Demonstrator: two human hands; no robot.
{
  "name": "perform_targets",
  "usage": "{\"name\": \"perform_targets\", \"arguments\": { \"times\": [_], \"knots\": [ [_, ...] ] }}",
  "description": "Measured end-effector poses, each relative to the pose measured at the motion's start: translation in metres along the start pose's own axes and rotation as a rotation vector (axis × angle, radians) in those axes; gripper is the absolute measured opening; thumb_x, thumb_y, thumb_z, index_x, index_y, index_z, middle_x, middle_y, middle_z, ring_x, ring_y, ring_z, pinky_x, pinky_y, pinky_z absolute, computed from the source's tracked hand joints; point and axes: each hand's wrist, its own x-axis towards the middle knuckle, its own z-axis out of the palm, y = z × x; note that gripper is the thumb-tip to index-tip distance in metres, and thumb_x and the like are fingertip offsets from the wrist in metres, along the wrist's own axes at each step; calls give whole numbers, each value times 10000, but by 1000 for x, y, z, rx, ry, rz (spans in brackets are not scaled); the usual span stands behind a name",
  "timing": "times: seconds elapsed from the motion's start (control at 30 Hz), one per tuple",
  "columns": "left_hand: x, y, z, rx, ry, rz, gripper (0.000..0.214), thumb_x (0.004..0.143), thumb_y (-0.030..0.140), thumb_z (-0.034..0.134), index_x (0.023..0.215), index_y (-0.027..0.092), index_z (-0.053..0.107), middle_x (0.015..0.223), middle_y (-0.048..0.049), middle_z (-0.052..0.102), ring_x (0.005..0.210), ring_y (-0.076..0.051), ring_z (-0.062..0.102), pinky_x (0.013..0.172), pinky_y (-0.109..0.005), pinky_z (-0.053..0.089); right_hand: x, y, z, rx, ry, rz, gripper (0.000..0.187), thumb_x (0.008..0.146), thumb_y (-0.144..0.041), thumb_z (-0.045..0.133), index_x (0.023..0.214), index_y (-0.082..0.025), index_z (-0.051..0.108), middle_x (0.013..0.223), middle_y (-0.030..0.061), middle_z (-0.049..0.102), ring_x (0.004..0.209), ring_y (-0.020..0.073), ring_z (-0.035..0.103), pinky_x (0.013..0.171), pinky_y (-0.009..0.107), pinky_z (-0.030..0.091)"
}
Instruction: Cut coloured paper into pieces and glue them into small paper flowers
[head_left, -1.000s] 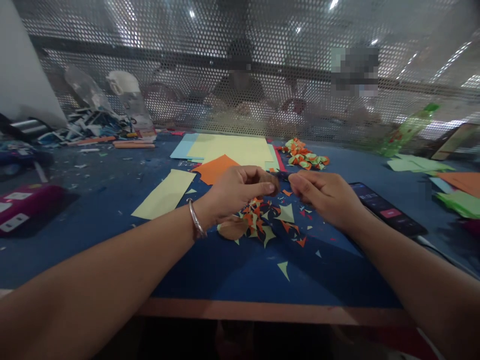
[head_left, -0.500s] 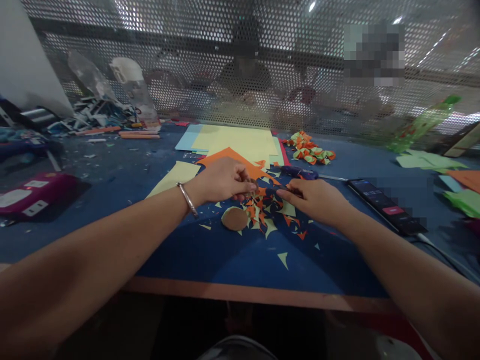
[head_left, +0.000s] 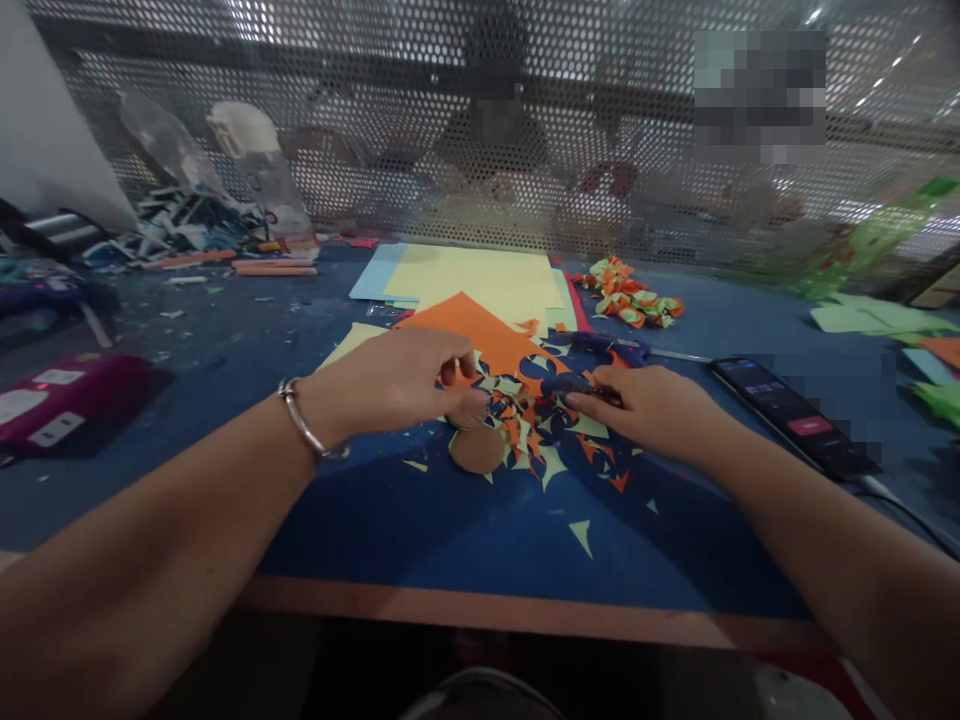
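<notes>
Your left hand [head_left: 420, 385] has thumb and forefinger parted, nothing visible between them, and a brown disc [head_left: 478, 452] lies just below on its near side. Your right hand [head_left: 626, 400] is closed around a dark tool [head_left: 568, 385], too blurred to name, pointing left over the paper scraps [head_left: 525, 425] between your hands. Room opens on the near side of both, where the blue tabletop [head_left: 480, 540] runs to its pinkish front edge [head_left: 480, 612], one pale scrap [head_left: 582, 537] in it. Beyond your hands an orange sheet [head_left: 480, 325] and then a perforated panel [head_left: 360, 150] bound the reach; past your right knuckles a blue-handled shaft tool [head_left: 611, 347] and a phone [head_left: 795, 410] crowd that side.
</notes>
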Motion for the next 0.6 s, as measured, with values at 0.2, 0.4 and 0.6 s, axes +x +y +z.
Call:
{"name": "perform_targets", "arguments": {
  "times": [0.2,0.4,0.6],
  "knots": [
    [1,5,6,0,-127,130,299,882,392,618,1056,157,679,1054,-97,670,892,-219,612,735,-309,407,0,0,0,20,-2,-1,492,942,-665,367,793,-230,541,699,39,625,629,196,542,552,284,287],
    [6,-15,-4,-116,-81,65,304,840,417,662,1014,169,678,1016,-67,698,837,-182,633,727,-280,425,0,3,1,47,-5,-15,497,939,-671,370,796,-228,545,717,43,632,637,197,555,569,290,308],
    [-2,-14,-10,35,-60,66,376,861,433,626,1109,154,670,1058,-105,643,898,-233,599,754,-319,403,0,2,0,53,-4,-26,466,949,-640,386,792,-227,534,716,37,633,628,192,553,568,287,311]
  ]
}}
